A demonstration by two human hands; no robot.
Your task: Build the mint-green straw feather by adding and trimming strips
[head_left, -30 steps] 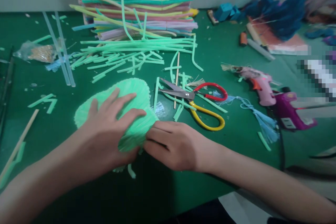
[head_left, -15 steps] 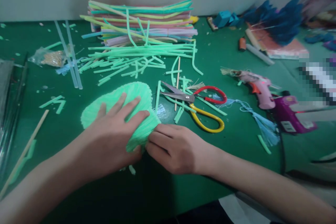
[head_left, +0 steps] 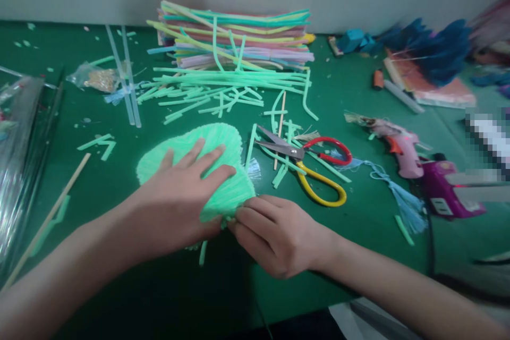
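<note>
At the far left edge of the frame lies a clear plastic sleeve (head_left: 18, 170), and a thin wooden stick (head_left: 51, 215) slants across the green table (head_left: 358, 90) just right of it. Toward the upper left, 2 clear glue sticks (head_left: 125, 82) lie side by side beside a small plastic bag (head_left: 95, 78).

Left of center, the left hand (head_left: 181, 199) lies flat on a fan-shaped piece of light green fuzzy stems (head_left: 207, 143), fingers spread wide and pressing it to the table. The fan sits in the middle of the frame, its rounded edge pointing up. At its lower right corner the right hand (head_left: 279, 231) has its fingertips pinched narrowly on the gathered end of the fan; what lies between them cannot be made out.

The step in hand looks like holding the fan flat while its narrow end is squeezed together. The next move would call for steady pressure from the flat hand and a firm, close pinch.

Top center, a stack of colored stems (head_left: 239, 37) stands against the wall, with cut green pieces (head_left: 223, 90) before it. Right of center lie scissors (head_left: 306, 162), then a pink glue gun (head_left: 394, 141) and a purple glue gun (head_left: 446, 188).
</note>
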